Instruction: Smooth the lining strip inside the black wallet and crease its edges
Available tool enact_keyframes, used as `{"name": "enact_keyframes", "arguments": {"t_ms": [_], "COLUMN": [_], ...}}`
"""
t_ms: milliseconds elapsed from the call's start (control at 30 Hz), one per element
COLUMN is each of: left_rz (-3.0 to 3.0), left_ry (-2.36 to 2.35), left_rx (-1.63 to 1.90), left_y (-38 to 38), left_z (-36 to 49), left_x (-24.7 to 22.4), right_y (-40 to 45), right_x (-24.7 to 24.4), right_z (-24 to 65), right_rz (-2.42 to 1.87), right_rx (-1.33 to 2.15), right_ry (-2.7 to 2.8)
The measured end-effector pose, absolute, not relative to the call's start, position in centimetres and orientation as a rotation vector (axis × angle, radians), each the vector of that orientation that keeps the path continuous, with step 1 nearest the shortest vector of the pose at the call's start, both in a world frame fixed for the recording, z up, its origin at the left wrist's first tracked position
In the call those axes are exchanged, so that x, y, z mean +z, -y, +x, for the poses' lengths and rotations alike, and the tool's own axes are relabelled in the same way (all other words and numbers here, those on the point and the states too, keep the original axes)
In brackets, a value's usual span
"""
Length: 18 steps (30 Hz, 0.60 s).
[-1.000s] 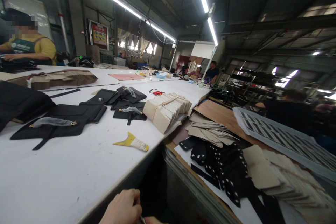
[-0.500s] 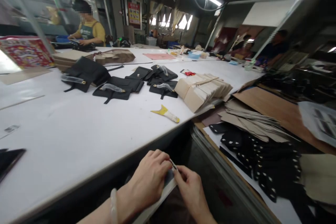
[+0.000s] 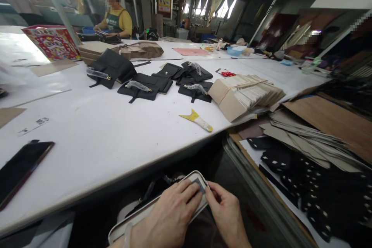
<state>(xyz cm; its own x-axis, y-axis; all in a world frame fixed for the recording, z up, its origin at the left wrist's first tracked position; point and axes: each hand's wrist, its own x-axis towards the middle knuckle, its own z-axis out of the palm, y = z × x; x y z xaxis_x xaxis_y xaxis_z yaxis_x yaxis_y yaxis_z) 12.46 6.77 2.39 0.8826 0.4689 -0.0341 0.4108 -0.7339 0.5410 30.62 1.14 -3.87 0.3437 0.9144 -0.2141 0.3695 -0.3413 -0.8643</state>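
Observation:
A shallow off-white piece with a raised rim and rounded corners [image 3: 120, 230] lies tilted in front of me, below the table edge. Across it rests my left hand [image 3: 174, 207], a pale bracelet at the wrist. Its fingers lie fairly flat, the tips on a small grey patch [image 3: 198, 183] inside the piece; the thumb is hidden. At the right-hand corner, my right hand [image 3: 225, 209] pinches the rim between thumb and fingers. Dark material and a clear-wrapped strap [image 3: 149, 190] show behind the piece, partly hidden.
Several black leather bag pieces [image 3: 142, 86] with wrapped handles lie on the white table [image 3: 110, 131]. Nearby are a yellow scraper-like tool [image 3: 197, 119], a tied bundle of card [image 3: 247, 95] and a phone [image 3: 23, 170]. Black cut parts [image 3: 316, 186] lie right. A person [image 3: 114, 19] works opposite.
My view has swung left, so the phone shows more fully. The rimmed piece has come into fuller view. My left fingers have moved from the rim onto the grey patch.

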Motion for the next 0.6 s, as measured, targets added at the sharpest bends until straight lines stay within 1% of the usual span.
{"name": "enact_keyframes", "arguments": {"t_ms": [133,233,367,467,600], "left_rz": [2.359,2.287,2.317,2.362,2.423], "left_ry": [-0.766,-0.809,-0.758,-0.749,-0.749], "left_rx": [0.111,0.122,0.133,0.071,0.068], "left_y": [-7.2,-7.6,-7.5,-7.3,-7.2], "left_z": [11.8,11.5,11.8,12.2,12.8], "left_x": [3.1,3.3,3.2,3.2,2.7], "right_y": [-1.1,-1.5,-2.2,-2.3,-2.0], "right_x": [-4.0,-4.2,-5.6,-6.8,-7.4], "right_z": [31.2,31.7,31.7,31.1,30.5], "right_rz": [-1.779,-1.641,-1.386,-1.298,-1.149], "right_rx": [1.051,1.183,1.421,1.551,1.811], "right_ry": [1.059,0.853,0.478,0.324,0.111]}}
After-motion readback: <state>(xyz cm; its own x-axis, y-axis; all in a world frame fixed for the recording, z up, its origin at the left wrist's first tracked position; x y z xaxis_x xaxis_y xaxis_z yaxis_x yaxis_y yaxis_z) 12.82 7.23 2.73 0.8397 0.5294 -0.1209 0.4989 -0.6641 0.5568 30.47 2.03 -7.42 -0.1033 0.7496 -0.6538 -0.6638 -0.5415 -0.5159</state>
